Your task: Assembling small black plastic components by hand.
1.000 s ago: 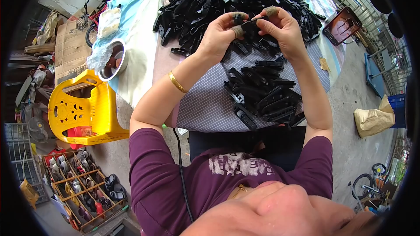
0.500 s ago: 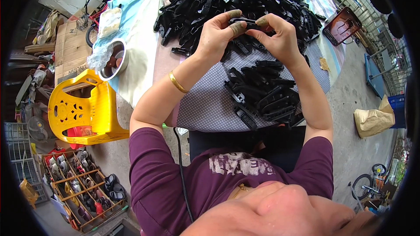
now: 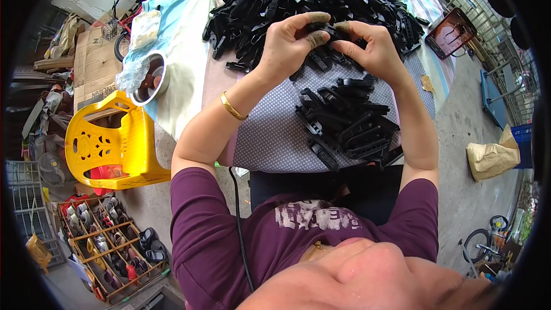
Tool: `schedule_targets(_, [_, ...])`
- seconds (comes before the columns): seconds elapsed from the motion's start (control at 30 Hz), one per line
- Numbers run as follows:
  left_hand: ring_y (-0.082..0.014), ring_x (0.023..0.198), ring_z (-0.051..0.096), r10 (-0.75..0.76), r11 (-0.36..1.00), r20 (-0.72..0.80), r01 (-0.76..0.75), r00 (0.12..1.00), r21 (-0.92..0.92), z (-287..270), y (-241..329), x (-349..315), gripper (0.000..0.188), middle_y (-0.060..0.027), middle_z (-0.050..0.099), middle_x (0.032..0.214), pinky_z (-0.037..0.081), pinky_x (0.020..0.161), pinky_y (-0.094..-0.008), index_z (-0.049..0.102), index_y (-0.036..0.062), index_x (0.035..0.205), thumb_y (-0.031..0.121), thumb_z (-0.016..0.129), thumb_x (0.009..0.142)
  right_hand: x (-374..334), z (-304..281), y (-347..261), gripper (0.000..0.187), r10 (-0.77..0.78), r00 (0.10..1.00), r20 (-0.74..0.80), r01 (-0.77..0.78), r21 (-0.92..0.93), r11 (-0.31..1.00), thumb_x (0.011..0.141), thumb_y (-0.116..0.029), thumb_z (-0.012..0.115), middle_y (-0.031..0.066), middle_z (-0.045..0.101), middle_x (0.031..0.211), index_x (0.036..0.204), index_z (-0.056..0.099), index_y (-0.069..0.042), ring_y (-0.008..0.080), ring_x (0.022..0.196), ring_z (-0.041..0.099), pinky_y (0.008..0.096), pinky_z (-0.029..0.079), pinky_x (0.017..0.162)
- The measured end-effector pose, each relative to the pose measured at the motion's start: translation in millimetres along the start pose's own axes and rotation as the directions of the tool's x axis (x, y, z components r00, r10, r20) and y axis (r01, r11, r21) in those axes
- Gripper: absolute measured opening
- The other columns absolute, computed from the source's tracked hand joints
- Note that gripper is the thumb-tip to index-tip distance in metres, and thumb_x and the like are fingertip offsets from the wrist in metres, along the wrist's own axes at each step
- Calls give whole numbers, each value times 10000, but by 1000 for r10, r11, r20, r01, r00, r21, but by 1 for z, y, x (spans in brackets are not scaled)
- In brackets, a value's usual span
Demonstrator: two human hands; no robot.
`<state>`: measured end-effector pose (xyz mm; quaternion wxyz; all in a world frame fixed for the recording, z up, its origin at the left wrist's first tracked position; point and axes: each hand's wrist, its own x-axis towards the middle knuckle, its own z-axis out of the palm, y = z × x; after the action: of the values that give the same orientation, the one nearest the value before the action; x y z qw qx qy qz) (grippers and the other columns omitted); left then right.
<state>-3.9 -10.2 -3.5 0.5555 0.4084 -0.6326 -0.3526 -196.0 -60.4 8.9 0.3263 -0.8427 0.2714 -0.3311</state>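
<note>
My left hand (image 3: 290, 45) pinches a small black plastic part (image 3: 333, 31) between finger and thumb, their tips wrapped in tan covers. From the other side, my right hand (image 3: 372, 49) closes thumb and covered forefinger at the same part. Fingers hide much of it, so its exact kind cannot be made out. Just beyond my hands spreads a big heap of similar black plastic parts (image 3: 275, 0). A smaller pile of long black parts (image 3: 347, 123) lies nearer to me, between my forearms, on the dotted tablecloth (image 3: 267, 123).
A phone (image 3: 451, 33) stands at the table's right edge. To the left are a white bowl (image 3: 165, 83) with a plastic bag, and a yellow chair (image 3: 135, 149). A shoe rack (image 3: 106, 247) stands at lower left, a brown paper bag (image 3: 491, 158) on the right.
The black part has turned between my fingers and now shows less of its length. My right hand has shifted slightly right, with its fingers more bent.
</note>
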Motion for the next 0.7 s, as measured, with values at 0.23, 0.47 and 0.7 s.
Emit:
schedule_targets(0.23, [-94,884,600,-118,972,145,144,982,-186,12,-6,-7,304,-65,651,999,495,804,-218,608,-8,1125,54,660,831,2,-31,21,231,167,976,140,-196,229,953,831,-142,659,11,653,850,1007,650,8,70,718,566,209,453,633])
schedule_targets(0.47, [-187,979,622,-68,968,696,-122,715,221,16,4,-17,325,-106,664,1040,478,876,-329,669,69,1059,225,724,779,-3,-16,13,337,280,935,218,-112,-567,816,642,-263,766,118,656,818,878,656,-48,284,769,633,349,500,693])
schedule_targets(0.7, [-270,911,608,476,402,-94,-121,875,907,-85,-35,42,279,-145,655,1023,448,857,-344,643,20,1060,166,642,822,-1,-7,18,285,55,984,171,14,-382,924,692,-136,698,105,622,772,949,639,-27,208,723,612,302,491,677])
